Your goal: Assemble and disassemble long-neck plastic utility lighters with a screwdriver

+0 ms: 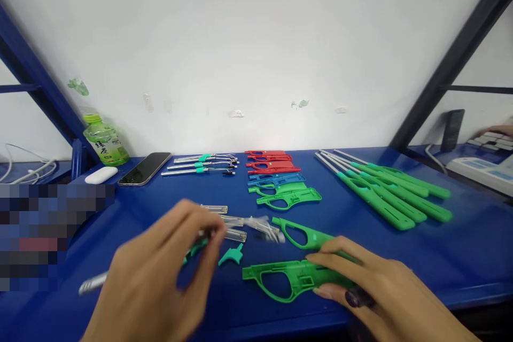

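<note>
My left hand (160,272), blurred by motion, has thumb and forefinger pinched together. From that pinch a smeared clear plastic tube, seemingly a lighter fuel tank (264,228), appears to stick out to the right. My right hand (372,283) grips the rear of an open green lighter shell half (294,272), inner side up. A dark round-ended tool (356,297) also pokes out between its thumb and fingers; its kind is unclear. Another green shell half (302,235) lies just behind, partly under the fingers. Near the left hand are several clear fuel tanks (236,235) and a teal trigger (231,255).
Red shell halves (272,165), a blue one (276,179) and metal lighter tubes with wires (196,165) lie at the back. Assembled green lighters (385,192) fan out on the right. A phone (145,169), white case (101,175) and bottle (106,141) stand back left.
</note>
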Motion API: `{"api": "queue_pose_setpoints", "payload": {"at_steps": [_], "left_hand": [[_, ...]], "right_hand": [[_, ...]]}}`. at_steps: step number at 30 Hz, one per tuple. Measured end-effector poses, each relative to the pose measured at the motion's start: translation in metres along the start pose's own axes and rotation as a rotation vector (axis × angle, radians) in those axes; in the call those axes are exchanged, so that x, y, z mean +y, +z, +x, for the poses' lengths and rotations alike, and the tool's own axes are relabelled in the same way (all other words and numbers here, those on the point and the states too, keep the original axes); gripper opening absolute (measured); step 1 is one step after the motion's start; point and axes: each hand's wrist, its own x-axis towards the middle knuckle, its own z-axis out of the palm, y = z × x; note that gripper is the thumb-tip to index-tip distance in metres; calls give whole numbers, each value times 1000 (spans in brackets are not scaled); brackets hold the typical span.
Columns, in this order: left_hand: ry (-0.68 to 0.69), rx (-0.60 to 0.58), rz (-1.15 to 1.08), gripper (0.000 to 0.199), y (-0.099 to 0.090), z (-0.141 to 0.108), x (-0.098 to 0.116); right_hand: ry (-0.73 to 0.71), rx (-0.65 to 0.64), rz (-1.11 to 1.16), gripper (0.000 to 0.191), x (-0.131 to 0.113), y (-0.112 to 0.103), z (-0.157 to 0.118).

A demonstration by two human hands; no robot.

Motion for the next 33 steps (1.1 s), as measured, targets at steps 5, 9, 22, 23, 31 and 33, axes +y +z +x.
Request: {"api": "queue_pose_setpoints", "payload": {"at_steps": [5,9,22,23,31,33], "left_hand": [[-94,-256,133,20,21,62,-68],[-117,-434,170,19,51,86,-121],[-118,-639,256,32,75,67,-166],[-115,-638,261,32,75,67,-166],[-73,-621,338,32,71,71,-155],[-56,-599,348,32,67,71,-147]], "right_hand": [[63,63,0,34,21,0,-16],[109,176,-11,27,32,-1,-20],[223,121,-26,28,75,-13,-14],[223,112,-20,28,77,-14,-12],[227,75,-8,28,90,-14,-4],[232,53,-1,29,92,-14,-2]]}}
